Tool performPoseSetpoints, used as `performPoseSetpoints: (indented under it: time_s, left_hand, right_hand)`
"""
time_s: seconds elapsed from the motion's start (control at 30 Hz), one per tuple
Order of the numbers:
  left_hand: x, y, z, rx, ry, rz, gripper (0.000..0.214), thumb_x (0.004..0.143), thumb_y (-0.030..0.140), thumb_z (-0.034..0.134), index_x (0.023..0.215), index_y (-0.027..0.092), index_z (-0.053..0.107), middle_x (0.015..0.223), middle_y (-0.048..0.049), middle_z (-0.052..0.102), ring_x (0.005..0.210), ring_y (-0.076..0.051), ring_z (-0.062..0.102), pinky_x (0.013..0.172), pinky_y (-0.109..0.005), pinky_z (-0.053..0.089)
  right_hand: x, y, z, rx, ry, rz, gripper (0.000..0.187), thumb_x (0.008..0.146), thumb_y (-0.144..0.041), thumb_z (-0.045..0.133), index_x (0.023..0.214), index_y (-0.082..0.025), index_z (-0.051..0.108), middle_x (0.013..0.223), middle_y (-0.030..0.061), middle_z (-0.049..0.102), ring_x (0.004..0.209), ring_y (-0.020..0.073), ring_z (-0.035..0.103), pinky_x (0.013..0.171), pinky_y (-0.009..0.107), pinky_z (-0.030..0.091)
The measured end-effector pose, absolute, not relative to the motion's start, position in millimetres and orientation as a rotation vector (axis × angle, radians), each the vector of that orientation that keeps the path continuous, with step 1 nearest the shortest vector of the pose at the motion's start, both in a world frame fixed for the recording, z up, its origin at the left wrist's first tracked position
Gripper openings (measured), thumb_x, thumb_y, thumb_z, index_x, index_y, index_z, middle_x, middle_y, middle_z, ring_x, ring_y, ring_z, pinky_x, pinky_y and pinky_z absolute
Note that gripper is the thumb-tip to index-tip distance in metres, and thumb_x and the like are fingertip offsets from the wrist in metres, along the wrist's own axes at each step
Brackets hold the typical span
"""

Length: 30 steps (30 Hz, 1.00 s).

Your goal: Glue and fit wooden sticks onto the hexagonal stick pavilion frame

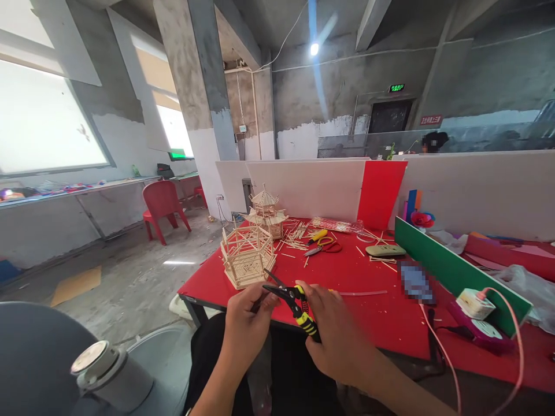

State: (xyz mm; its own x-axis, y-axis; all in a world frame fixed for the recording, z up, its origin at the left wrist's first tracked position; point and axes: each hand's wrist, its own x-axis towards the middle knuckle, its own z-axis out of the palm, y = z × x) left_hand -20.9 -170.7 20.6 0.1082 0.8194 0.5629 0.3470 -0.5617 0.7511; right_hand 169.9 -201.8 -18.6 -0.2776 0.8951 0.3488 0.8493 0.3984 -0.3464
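My right hand [333, 326] grips a pair of pruning shears [299, 306] with black and yellow handles and a spring between them. Their dark blades stand apart and point left, towards the fingertips of my left hand [249, 320]. That hand is closed in a pinch by the blade tips; what it pinches is hidden or too small to make out. Just beyond it, an open hexagonal frame of wooden sticks [247, 260] rests on the red table [359, 315]. Behind the frame stands a tiered stick pagoda [265, 214] with a pointed roof.
Loose sticks [297, 233], red-handled scissors [324, 248] and a yellow-handled tool [318, 236] lie mid-table. A green board [455, 268], a phone [416, 282] and a charger with a pink cable [474, 303] are to the right. A grey bin [167, 346] stands lower left.
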Motion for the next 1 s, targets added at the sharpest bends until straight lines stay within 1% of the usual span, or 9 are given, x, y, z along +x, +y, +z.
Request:
performPoseSetpoints:
  time_s: [0.07, 0.13, 0.2, 0.27, 0.43, 0.5, 0.7, 0.83, 1.0]
  left_hand:
    - [-20.3, -174.0, 24.8, 2.019, 1.121, 1.486, 0.024, 0.09, 0.025, 0.059, 0.069, 0.016, 0.067, 0.062, -0.0009, 0.066, 0.058, -0.013, 0.061, 0.054, -0.02, 0.045]
    - [-19.3, -177.5, 29.3, 2.076, 1.094, 1.519, 0.021, 0.09, 0.023, 0.059, 0.073, 0.016, 0.069, 0.064, -0.0009, 0.068, 0.058, -0.013, 0.063, 0.054, -0.019, 0.046]
    - [-18.4, -180.8, 33.0, 2.117, 1.081, 1.557, 0.016, 0.089, 0.021, 0.061, 0.077, 0.016, 0.071, 0.064, 0.0001, 0.068, 0.057, -0.012, 0.062, 0.054, -0.018, 0.046]
    - [-18.1, -183.3, 35.4, 2.148, 1.056, 1.592, 0.012, 0.088, 0.019, 0.063, 0.08, 0.016, 0.072, 0.063, 0.0008, 0.067, 0.055, -0.011, 0.061, 0.053, -0.017, 0.045]
    - [-17.6, -186.2, 36.7, 2.188, 1.04, 1.634, 0.03, 0.09, 0.016, 0.059, 0.06, 0.016, 0.061, 0.058, 0.0011, 0.06, 0.05, -0.009, 0.048, 0.049, -0.017, 0.039]
    - [-17.1, -186.6, 36.3, 2.19, 1.035, 1.639, 0.031, 0.09, 0.015, 0.058, 0.059, 0.016, 0.059, 0.057, 0.0015, 0.057, 0.051, -0.009, 0.047, 0.05, -0.017, 0.039]
    - [-16.0, -185.6, 35.5, 2.187, 1.004, 1.661, 0.023, 0.09, 0.012, 0.056, 0.069, 0.016, 0.064, 0.059, 0.0025, 0.059, 0.052, -0.008, 0.048, 0.05, -0.016, 0.039]
    - [-18.8, -186.3, 34.1, 2.168, 1.002, 1.669, 0.022, 0.09, 0.013, 0.057, 0.07, 0.016, 0.065, 0.063, 0.0008, 0.064, 0.055, -0.01, 0.054, 0.052, -0.017, 0.042]
    - [-27.6, -189.1, 32.6, 2.182, 1.012, 1.646, 0.016, 0.09, 0.014, 0.057, 0.083, 0.018, 0.071, 0.073, -0.0013, 0.072, 0.061, -0.013, 0.065, 0.058, -0.019, 0.048]
  right_hand:
    - [172.2, -199.5, -22.8, -1.417, -2.186, 0.093, 0.087, 0.07, -0.015, 0.055, 0.152, -0.013, 0.028, 0.147, 0.019, 0.046, 0.14, 0.0363, 0.038, 0.116, 0.063, 0.029]
    - [175.1, -196.5, -27.0, -1.348, -2.2, 0.096, 0.09, 0.069, -0.015, 0.055, 0.153, -0.013, 0.024, 0.152, 0.0189, 0.041, 0.144, 0.0365, 0.033, 0.116, 0.061, 0.032]
    - [177.9, -193.7, -30.5, -1.299, -2.212, 0.118, 0.09, 0.069, -0.016, 0.054, 0.154, -0.013, 0.022, 0.154, 0.0182, 0.039, 0.145, 0.0361, 0.031, 0.115, 0.059, 0.035]
    - [179.8, -191.7, -32.9, -1.267, -2.213, 0.116, 0.088, 0.07, -0.018, 0.055, 0.153, -0.013, 0.023, 0.153, 0.0182, 0.04, 0.144, 0.0364, 0.032, 0.115, 0.059, 0.035]
    - [179.4, -190.6, -34.0, -1.278, -2.206, 0.059, 0.081, 0.073, -0.02, 0.053, 0.149, -0.01, 0.027, 0.149, 0.0222, 0.042, 0.142, 0.0382, 0.036, 0.113, 0.062, 0.035]
    - [178.5, -191.2, -31.4, -1.291, -2.199, 0.054, 0.079, 0.072, -0.021, 0.053, 0.147, -0.009, 0.03, 0.147, 0.0232, 0.044, 0.139, 0.0383, 0.039, 0.112, 0.061, 0.036]
    - [177.9, -194.1, -21.2, -1.296, -2.211, 0.048, 0.078, 0.071, -0.019, 0.054, 0.145, -0.009, 0.031, 0.143, 0.0229, 0.046, 0.137, 0.0379, 0.041, 0.112, 0.06, 0.038]
    - [175.9, -196.4, -18.1, -1.33, -2.22, 0.044, 0.079, 0.072, -0.02, 0.055, 0.146, -0.01, 0.03, 0.145, 0.0227, 0.045, 0.138, 0.0382, 0.039, 0.113, 0.06, 0.036]
    - [171.4, -200.0, -6.3, -1.336, -2.252, 0.037, 0.094, 0.069, -0.013, 0.054, 0.154, -0.018, 0.015, 0.149, 0.0163, 0.042, 0.142, 0.035, 0.036, 0.115, 0.059, 0.033]
